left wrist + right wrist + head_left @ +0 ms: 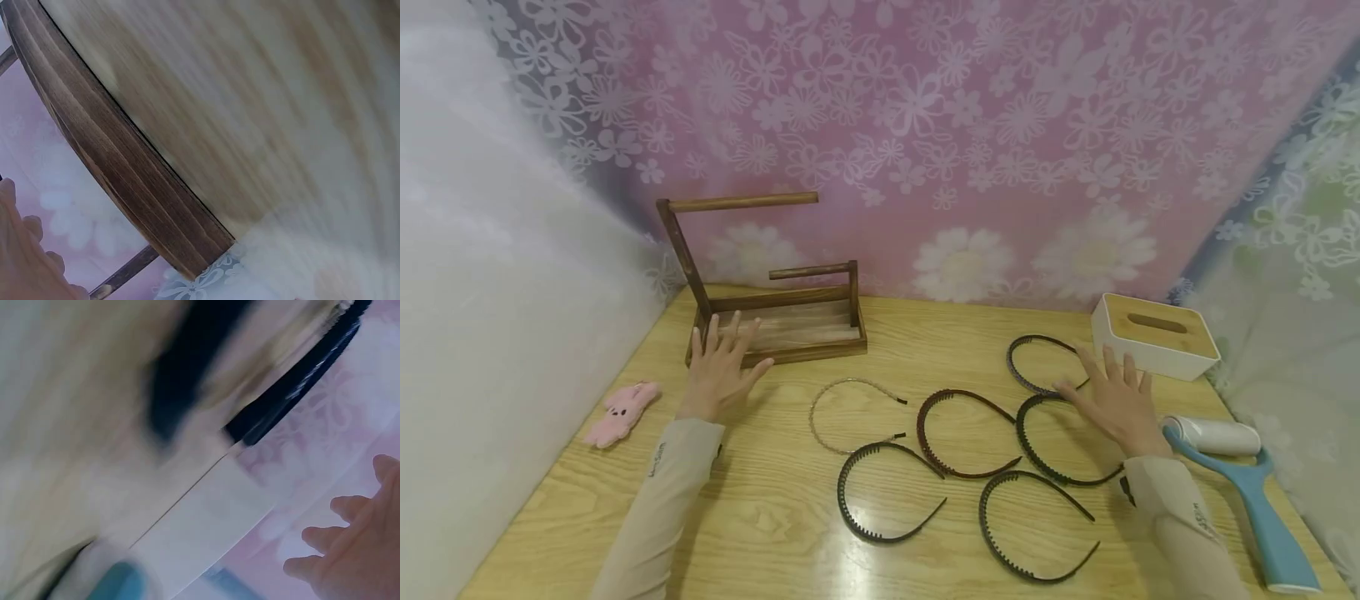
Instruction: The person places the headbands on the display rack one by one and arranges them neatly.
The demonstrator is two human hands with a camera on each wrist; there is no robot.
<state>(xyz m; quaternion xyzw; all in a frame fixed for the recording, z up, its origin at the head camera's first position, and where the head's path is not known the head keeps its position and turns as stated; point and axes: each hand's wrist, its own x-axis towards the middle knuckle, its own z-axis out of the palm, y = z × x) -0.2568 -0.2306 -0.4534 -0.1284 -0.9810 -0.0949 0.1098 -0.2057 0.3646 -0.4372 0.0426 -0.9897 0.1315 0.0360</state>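
Observation:
My left hand (722, 375), fingers spread, is at the front left corner of a dark wooden stand (805, 357) with a tray base and two bars. My right hand (1116, 404), also spread with nothing in its grasp, overlaps the ends of a grey headband (1011, 362) and a black headband (1024, 433) in the head view. Left of these lie a dark red headband (922, 433) and a thin beaded headband (812, 417). Two more black toothed headbands, one at centre (844, 500) and one at front (987, 521), lie nearer the body.
A white tissue box (1150, 350) with a wooden lid stands at the back right. In front of it lies a lint roller (1262, 508) with a blue handle. A pink plush toy (621, 414) lies at the left table edge. Floral cloth (962, 150) hangs behind the table.

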